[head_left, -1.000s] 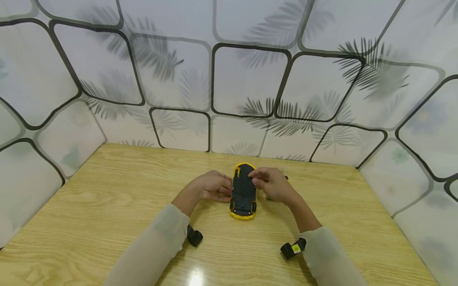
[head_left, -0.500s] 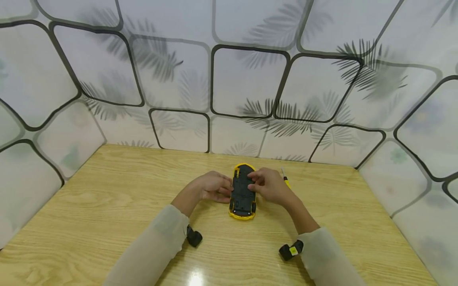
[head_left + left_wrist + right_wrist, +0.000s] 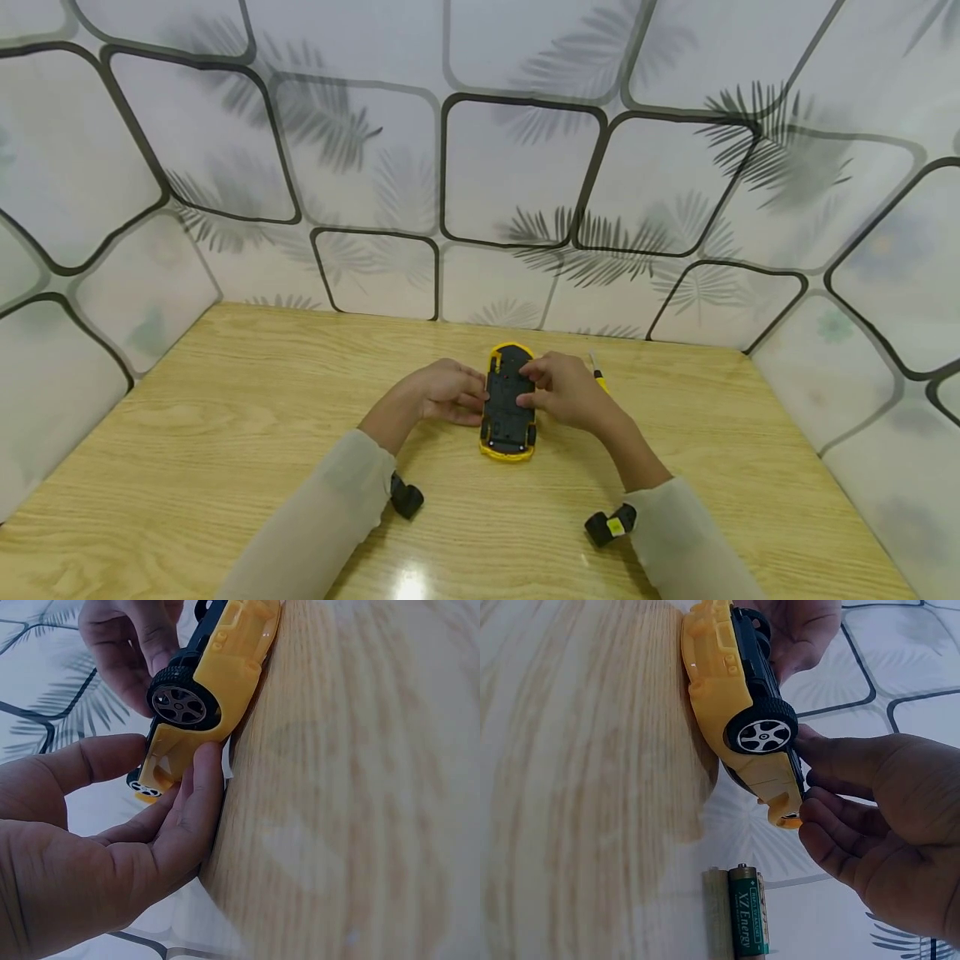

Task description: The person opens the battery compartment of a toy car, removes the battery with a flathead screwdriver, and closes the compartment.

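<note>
A yellow toy car [image 3: 510, 417] lies upside down on the wooden table, its black underside facing up. My left hand [image 3: 453, 392] grips its left side, thumb at the underside edge and fingers against the yellow body, as the left wrist view shows. On the underside rest the thumb and fingertips of my right hand [image 3: 566, 387], the thumb lower than the forefinger. Whether anything small sits under those fingertips cannot be seen. A black wheel [image 3: 763, 735] with silver spokes shows close to the right thumb.
A screwdriver [image 3: 599, 373] with a yellow and black handle lies beyond the right hand, partly hidden by it. Green batteries [image 3: 748, 911] are near the car in the right wrist view. A patterned wall covering [image 3: 495, 283] borders the table [image 3: 262, 400] behind.
My right thumb has slid nearer along the underside, away from the forefinger. The right hand shifted slightly left, uncovering more of the screwdriver. The car and left hand have stayed put.
</note>
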`<state>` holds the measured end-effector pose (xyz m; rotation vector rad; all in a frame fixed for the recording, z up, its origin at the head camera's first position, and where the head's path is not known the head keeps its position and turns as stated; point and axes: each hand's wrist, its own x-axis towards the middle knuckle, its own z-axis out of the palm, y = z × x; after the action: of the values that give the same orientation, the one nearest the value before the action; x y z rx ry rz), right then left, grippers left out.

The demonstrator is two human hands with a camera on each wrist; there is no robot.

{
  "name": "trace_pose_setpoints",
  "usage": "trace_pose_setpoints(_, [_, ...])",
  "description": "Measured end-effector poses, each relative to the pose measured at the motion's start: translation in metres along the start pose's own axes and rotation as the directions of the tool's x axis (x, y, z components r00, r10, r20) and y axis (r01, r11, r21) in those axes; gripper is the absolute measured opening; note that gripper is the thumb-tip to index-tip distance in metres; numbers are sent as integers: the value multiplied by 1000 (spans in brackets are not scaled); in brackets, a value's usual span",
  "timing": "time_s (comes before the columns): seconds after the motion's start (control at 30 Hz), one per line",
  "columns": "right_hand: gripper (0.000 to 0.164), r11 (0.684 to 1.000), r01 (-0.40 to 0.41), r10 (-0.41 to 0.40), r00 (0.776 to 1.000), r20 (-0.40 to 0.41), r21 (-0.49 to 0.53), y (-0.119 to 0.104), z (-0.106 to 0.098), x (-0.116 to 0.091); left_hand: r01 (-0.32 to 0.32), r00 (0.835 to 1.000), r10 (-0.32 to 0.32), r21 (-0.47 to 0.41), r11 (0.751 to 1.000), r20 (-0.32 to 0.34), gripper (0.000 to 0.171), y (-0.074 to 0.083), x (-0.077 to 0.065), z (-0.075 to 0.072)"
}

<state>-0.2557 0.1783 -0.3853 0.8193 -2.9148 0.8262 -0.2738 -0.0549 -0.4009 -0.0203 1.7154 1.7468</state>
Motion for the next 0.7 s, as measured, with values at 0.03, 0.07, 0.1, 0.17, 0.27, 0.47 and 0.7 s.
trace_pose_setpoints(0.03, [39,1000,1,-1,1000,0,-3,0,0,0,-1,1000,1,-1,1000,2,48,0,0,0])
trace_pose_setpoints(0.07, [40,1000,2,-2,1000,0,-5,-1,-1,0,-2,1000,2,-1,1000,4,48,0,0,0])
trace_pose_setpoints(0.1, [40,1000,2,-2,1000,0,-9,-1,-1,0,-3,1000,3,0,1000,5,48,0,0,0])
trace_pose_setpoints(0.17, [40,1000,1,-1,1000,1,-18,-2,-1,0,-3,1000,3,0,1000,4,49,0,-1,0])
trace_pose_setpoints(0.27, [40,999,2,-2,1000,5,-36,-1,0,1,0,1000,0,0,1000,1,50,-1,0,0])
trace_pose_setpoints(0.47, [40,999,-6,6,1000,9,-41,-2,1,0,1,1000,-1,2,1000,7,54,-1,1,0])
trace_pose_setpoints(0.7, [39,999,-15,16,1000,26,-40,-2,3,1,2,1000,-2,18,1000,16,57,0,1,-2])
